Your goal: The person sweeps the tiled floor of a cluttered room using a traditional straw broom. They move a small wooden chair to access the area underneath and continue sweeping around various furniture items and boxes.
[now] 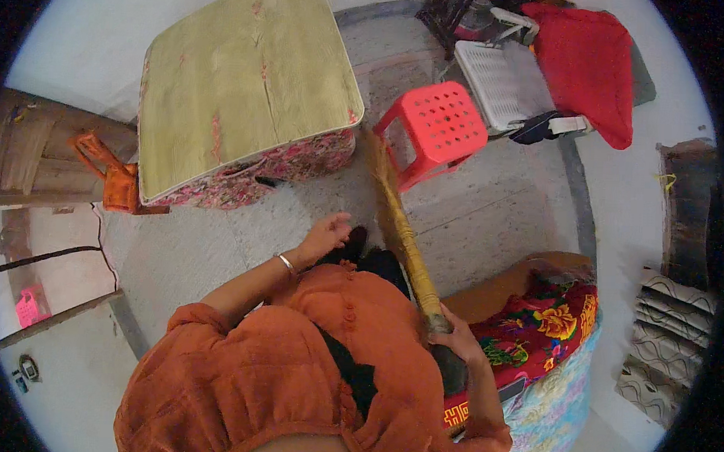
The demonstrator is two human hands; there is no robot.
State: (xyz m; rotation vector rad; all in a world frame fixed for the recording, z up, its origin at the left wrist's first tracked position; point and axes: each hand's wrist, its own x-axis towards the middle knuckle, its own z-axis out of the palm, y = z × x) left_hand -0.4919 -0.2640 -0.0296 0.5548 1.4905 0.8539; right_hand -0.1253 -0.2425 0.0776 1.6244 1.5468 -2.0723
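Observation:
My right hand [458, 341] is wrapped round the top of a straw broom [413, 256] with a long yellow bound handle. The broom slants away from me across the grey floor, and its bristles come down between the red plastic stool [449, 121] and the cloth-draped table [239, 86]. In front of my body, my left hand [327, 237] holds nothing, its fingers loosely apart and a bangle at the wrist. It is nearest to my dark shoes, apart from the broom.
To the right lies a bed with a red flowered blanket [533, 336]. A white chair [498, 83] and a red cloth [587, 70] stand at the far right. An orange-brown wooden chair [120, 187] sits left of the table. Grey concrete floor [190, 248] stretches between them.

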